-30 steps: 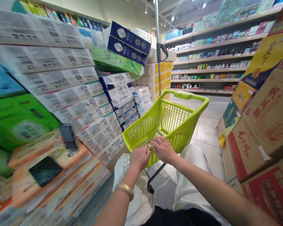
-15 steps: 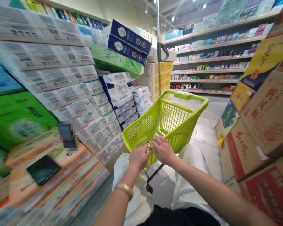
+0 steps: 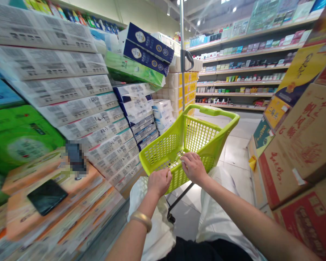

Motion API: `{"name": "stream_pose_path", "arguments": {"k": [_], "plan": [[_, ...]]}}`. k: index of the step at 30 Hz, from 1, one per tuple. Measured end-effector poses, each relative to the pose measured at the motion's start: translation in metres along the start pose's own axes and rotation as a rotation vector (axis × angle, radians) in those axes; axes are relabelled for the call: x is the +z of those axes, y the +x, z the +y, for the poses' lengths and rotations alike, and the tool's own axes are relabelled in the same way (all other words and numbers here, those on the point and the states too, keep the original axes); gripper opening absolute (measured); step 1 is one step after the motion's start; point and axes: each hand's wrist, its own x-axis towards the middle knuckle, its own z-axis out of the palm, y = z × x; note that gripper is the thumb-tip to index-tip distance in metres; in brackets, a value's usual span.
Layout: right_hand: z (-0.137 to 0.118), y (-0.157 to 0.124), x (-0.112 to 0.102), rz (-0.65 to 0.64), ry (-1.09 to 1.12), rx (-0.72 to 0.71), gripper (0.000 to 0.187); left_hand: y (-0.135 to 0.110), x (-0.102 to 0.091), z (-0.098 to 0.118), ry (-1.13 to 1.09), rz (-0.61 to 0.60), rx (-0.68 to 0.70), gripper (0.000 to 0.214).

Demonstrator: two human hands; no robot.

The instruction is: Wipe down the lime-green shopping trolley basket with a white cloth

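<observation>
A lime-green plastic shopping basket on wheels (image 3: pixel 163 144) stands in front of me, with its handle on the far side. My left hand (image 3: pixel 159 182), a gold bangle on that wrist, is closed on the basket's near rim toward its left corner. To the right of it, my right hand (image 3: pixel 194 168) has its fingers curled over the same rim. A gap of rim shows between the two hands. The inside of the basket, as far as it shows, is bare slatted plastic. My fingertips are partly hidden behind the rim.
Tall stacks of wrapped tissue packs (image 3: pixel 97 123) line the left side. A dark phone (image 3: pixel 47 197) lies on orange packs (image 3: pixel 19 217). Cardboard cartons (image 3: pixel 309 134) are piled on the right. Shelves of small goods (image 3: pixel 239 81) stand behind, beyond the tiled floor (image 3: pixel 235 150).
My right hand has slid a little to the right along the rim, away from my left hand. The left hand and the basket have hardly moved.
</observation>
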Motion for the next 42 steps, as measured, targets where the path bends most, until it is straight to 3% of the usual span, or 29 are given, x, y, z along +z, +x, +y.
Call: {"name": "stream_pose_path", "arguments": {"k": [4, 8, 13, 16, 22, 26, 32, 42], "plan": [[-0.028, -0.002, 0.008, -0.058, 0.08, -0.13, 0.018, -0.001, -0.001, -0.002, 0.003, 0.002, 0.014, 0.038], [-0.012, 0.001, 0.001, -0.081, 0.075, -0.177, 0.019, -0.002, -0.002, -0.003, 0.008, 0.003, 0.015, 0.037], [0.021, 0.005, -0.009, -0.023, -0.014, -0.034, 0.02, -0.001, -0.002, -0.002, 0.005, 0.009, 0.011, 0.038], [0.009, 0.002, -0.004, 0.021, -0.014, 0.019, 0.019, -0.002, -0.002, -0.001, 0.005, 0.017, 0.016, 0.038], [-0.036, -0.009, 0.013, 0.012, 0.093, -0.088, 0.017, -0.003, -0.002, -0.002, 0.019, 0.018, 0.034, 0.038], [-0.022, -0.005, 0.008, -0.009, 0.084, -0.163, 0.017, -0.004, -0.002, -0.004, 0.024, 0.014, 0.032, 0.038], [0.012, 0.001, -0.001, 0.055, -0.03, -0.071, 0.017, -0.002, -0.001, -0.004, 0.01, 0.018, 0.024, 0.037], [-0.008, 0.006, 0.017, 0.065, -0.06, 0.022, 0.015, 0.003, -0.002, -0.023, 0.01, 0.025, 0.01, 0.041]]}}
